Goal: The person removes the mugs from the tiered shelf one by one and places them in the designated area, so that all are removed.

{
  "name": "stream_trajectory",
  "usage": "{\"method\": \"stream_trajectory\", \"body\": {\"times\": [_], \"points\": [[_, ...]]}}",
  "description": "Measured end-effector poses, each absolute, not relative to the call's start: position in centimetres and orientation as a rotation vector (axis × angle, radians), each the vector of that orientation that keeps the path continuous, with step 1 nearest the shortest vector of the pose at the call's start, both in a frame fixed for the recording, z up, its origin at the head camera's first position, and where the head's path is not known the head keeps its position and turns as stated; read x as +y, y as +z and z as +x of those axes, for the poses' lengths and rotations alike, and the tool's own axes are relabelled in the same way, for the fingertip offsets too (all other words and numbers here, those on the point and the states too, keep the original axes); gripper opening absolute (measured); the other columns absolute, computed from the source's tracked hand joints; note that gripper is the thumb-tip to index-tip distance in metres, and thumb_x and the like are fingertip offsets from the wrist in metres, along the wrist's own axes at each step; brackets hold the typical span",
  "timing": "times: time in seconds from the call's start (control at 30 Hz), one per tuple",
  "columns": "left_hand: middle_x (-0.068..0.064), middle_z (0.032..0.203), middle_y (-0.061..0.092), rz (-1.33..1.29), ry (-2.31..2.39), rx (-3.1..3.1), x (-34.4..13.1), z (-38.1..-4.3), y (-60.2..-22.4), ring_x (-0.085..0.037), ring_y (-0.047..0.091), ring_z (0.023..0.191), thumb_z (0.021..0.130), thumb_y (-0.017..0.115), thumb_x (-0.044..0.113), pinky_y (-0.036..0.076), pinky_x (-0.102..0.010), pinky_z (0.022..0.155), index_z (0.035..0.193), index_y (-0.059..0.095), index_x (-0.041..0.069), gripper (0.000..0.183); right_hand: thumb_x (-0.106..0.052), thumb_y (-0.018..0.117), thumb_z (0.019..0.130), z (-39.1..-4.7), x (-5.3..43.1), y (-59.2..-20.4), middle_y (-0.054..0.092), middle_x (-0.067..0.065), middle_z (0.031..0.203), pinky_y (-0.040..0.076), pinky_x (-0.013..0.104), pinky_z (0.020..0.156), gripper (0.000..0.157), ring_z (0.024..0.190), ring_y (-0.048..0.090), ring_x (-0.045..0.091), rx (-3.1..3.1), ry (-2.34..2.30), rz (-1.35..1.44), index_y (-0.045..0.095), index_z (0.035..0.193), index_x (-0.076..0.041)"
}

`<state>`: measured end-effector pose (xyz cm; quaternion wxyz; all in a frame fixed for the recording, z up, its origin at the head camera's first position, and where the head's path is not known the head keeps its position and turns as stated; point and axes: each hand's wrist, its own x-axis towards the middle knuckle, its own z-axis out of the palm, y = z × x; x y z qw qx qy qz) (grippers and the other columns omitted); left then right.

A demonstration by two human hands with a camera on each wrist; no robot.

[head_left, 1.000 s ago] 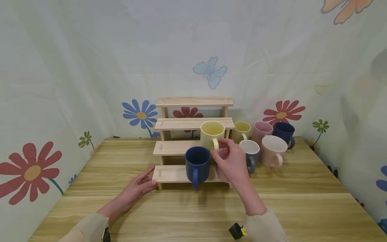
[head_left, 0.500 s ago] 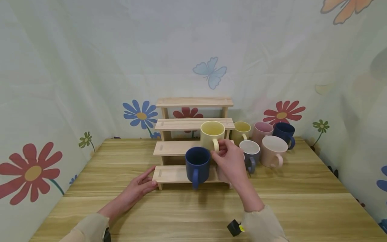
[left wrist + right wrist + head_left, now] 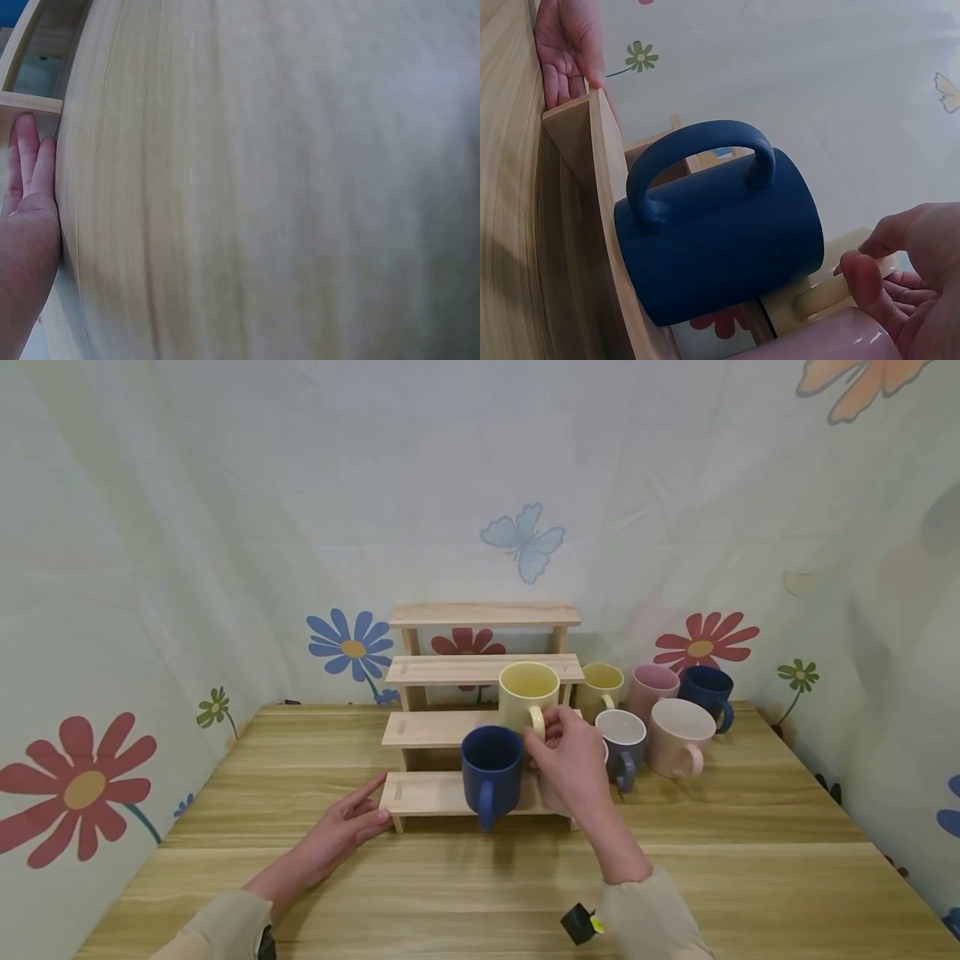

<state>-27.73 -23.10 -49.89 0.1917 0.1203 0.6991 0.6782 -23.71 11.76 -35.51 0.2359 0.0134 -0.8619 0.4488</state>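
Note:
A pale yellow mug (image 3: 528, 693) sits on the second step from the bottom of the wooden stepped rack (image 3: 427, 792). My right hand (image 3: 573, 760) pinches its handle between thumb and fingers. On the bottom step stands a dark blue mug (image 3: 491, 770), its handle facing me. Beside it is a pink mug (image 3: 832, 341), mostly covered by my right hand in the head view. My left hand (image 3: 337, 833) touches the left end of the bottom step, its fingers fairly straight against the wood, as the left wrist view also shows.
Right of the rack, several mugs stand on the wooden table (image 3: 450, 893): another yellow one (image 3: 597, 687), a pink one (image 3: 651, 689), a navy one (image 3: 705, 687), a grey-blue one (image 3: 622, 747) and a pale pink one (image 3: 678, 739). A small black object (image 3: 577, 924) shows near my right sleeve.
Almost nothing differs. The right wrist and sleeve have shifted slightly left while the fingers stay on the yellow mug's handle. The left hand holds its place at the rack.

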Motion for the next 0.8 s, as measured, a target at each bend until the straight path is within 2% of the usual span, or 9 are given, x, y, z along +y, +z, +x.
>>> {"method": "stream_trajectory", "body": {"times": [0.13, 0.3, 0.5, 0.8], "points": [[-0.008, 0.126, 0.055, 0.345, 1.908, 1.95, -23.14, -27.73, -49.9, -0.01, 0.062, 0.115, 0.1, 0.058, 0.017, 0.051, -0.023, 0.105, 0.161, 0.011, 0.019, 0.077, -0.021, 0.072, 0.085, -23.75, 11.68, -35.62, 0.072, 0.008, 0.077, 0.059, 0.024, 0.06, 0.016, 0.052, 0.065, 0.008, -2.352, 1.262, 0.027, 0.063, 0.09, -0.008], [-0.008, 0.127, 0.055, 0.351, 1.906, 1.947, -23.18, -27.75, -49.95, -0.01, 0.062, 0.114, 0.1, 0.058, 0.017, 0.051, -0.023, 0.105, 0.161, 0.01, 0.019, 0.077, -0.019, 0.07, 0.085, -23.85, 11.69, -35.84, 0.071, 0.007, 0.076, 0.058, 0.023, 0.059, 0.014, 0.052, 0.064, 0.008, -2.329, 1.269, 0.033, 0.062, 0.091, -0.009], [-0.007, 0.126, 0.056, 0.356, 1.912, 1.949, -23.16, -27.69, -50.01, -0.01, 0.063, 0.114, 0.1, 0.058, 0.016, 0.051, -0.022, 0.104, 0.161, 0.01, 0.019, 0.078, -0.012, 0.068, 0.086, -24.12, 11.89, -35.96, 0.068, 0.012, 0.076, 0.056, 0.021, 0.049, 0.013, 0.051, 0.064, 0.011, -2.277, 1.341, 0.081, 0.06, 0.093, -0.005], [-0.007, 0.125, 0.056, 0.366, 1.912, 1.957, -23.14, -27.65, -50.0, -0.01, 0.062, 0.114, 0.1, 0.058, 0.016, 0.051, -0.022, 0.104, 0.16, 0.011, 0.018, 0.077, -0.009, 0.068, 0.086, -24.34, 12.51, -35.13, 0.068, 0.014, 0.071, 0.055, 0.022, 0.045, 0.012, 0.047, 0.062, 0.008, -2.183, 1.32, 0.201, 0.059, 0.092, -0.002]]}}
